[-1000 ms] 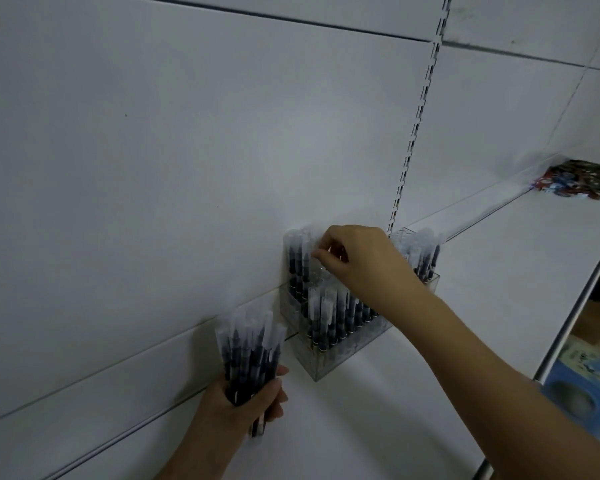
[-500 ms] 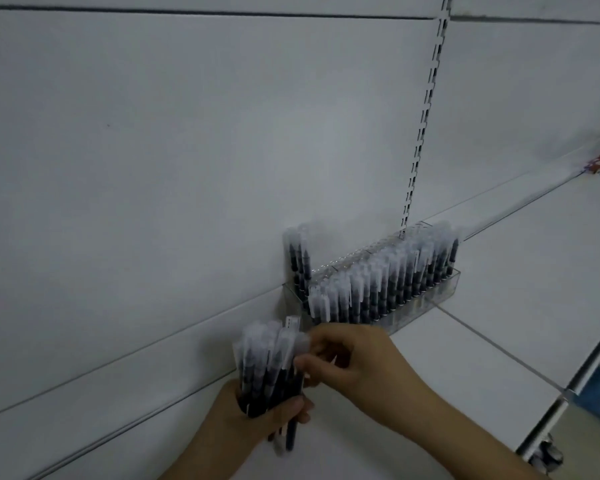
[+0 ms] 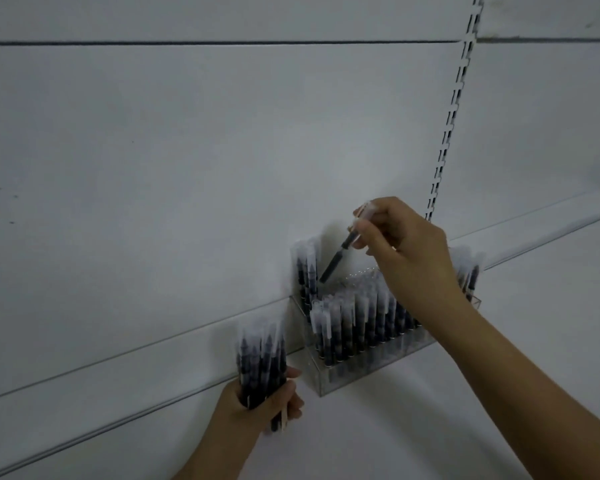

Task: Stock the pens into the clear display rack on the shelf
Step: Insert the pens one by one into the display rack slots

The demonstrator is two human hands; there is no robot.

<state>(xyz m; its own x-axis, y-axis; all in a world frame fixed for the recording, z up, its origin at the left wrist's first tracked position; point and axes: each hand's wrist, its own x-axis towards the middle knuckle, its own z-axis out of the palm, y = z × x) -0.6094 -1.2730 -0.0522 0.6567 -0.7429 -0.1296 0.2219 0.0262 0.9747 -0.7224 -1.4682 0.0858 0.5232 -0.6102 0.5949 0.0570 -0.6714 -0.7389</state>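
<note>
- Pinching one pen (image 3: 340, 252) near its capped top, the right hand (image 3: 402, 251) has its fingers (image 3: 362, 233) curled round the barrel, and the dark lower end slants down and to the left towards the back row of the rack (image 3: 371, 372).
- That tip hangs just above the rack, beside the few pens standing at the back-left corner (image 3: 307, 271); it does not look seated in a slot yet.
- Judging by this, the step in hand is dropping a single pen into the back row, which shows open slots behind the filled front rows (image 3: 357, 327).
- The next move calls for bringing the pen upright over a free slot and lowering it straight, without knocking the caps of its neighbours.
- The left hand (image 3: 257, 407) grips a bundle of pens (image 3: 260, 362) in a closed fist, fingers wrapped round the lower ends and caps pointing up.
- This bundle sits low and to the left of the rack, near it but not touching, well apart from the right hand.
- The rack stands on the white shelf (image 3: 430, 427), its back against the wall panel (image 3: 187, 168); its right end is partly hidden by the right forearm.
- A slotted metal strip (image 3: 454, 116) runs up the wall behind the right hand.
- Much stock is left in the left hand, so the task seems only partly done.
</note>
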